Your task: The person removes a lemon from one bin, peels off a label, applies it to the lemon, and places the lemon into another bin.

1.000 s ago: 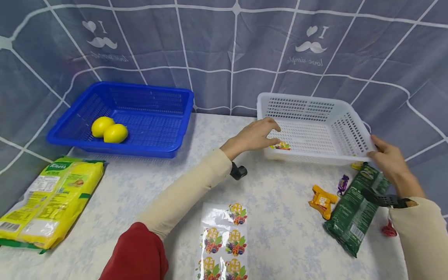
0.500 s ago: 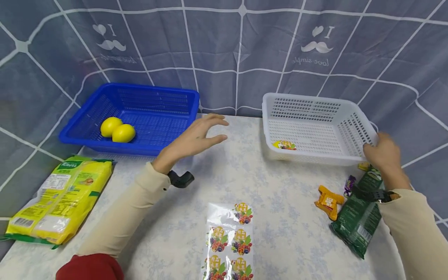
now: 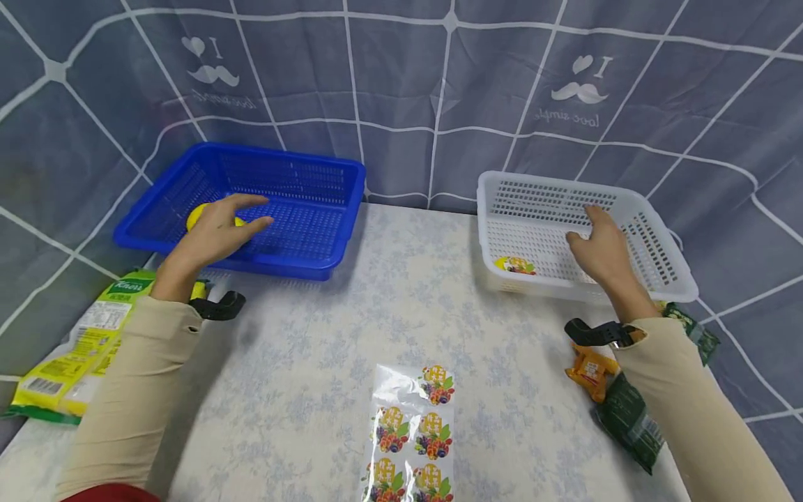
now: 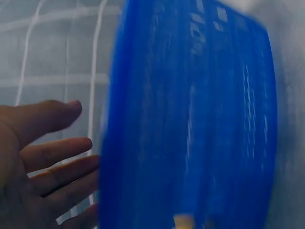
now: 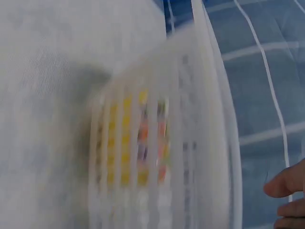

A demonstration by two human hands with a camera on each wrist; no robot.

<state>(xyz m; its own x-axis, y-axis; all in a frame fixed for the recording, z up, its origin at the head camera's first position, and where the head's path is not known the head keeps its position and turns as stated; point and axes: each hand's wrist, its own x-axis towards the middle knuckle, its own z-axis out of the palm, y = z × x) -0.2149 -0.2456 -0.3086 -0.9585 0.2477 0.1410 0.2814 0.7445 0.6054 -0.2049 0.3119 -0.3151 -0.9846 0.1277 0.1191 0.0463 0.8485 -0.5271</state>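
My left hand [image 3: 216, 233] reaches over the blue basket [image 3: 320, 268] with fingers and thumb spread, holding nothing. It mostly hides the yellow lemons [image 3: 194, 217] lying in that basket. In the left wrist view the fingers [image 4: 62, 171] are extended alongside the blue basket's wall. On the other side, my right hand [image 3: 600, 247] hangs over the white basket [image 3: 539, 284], thumb apart from the fingers and nothing in its grasp. Inside the white basket's near left corner lies a yellow item with a fruit-print sticker [image 3: 516, 265], also showing through the slots in the right wrist view.
A sheet of fruit stickers [image 3: 410, 432] lies at the table's front middle. The yellow Knorr bag [image 3: 94, 335] is at left, partly behind my left arm. An orange-wrapped snack [image 3: 592, 371] and a green packet [image 3: 627, 422] lie by my right forearm. A curtain [image 3: 401, 90] hangs behind.
My left hand has swept left from the white basket to over the blue one. My right hand has let go of the white basket's right rim and moved left over its inside.
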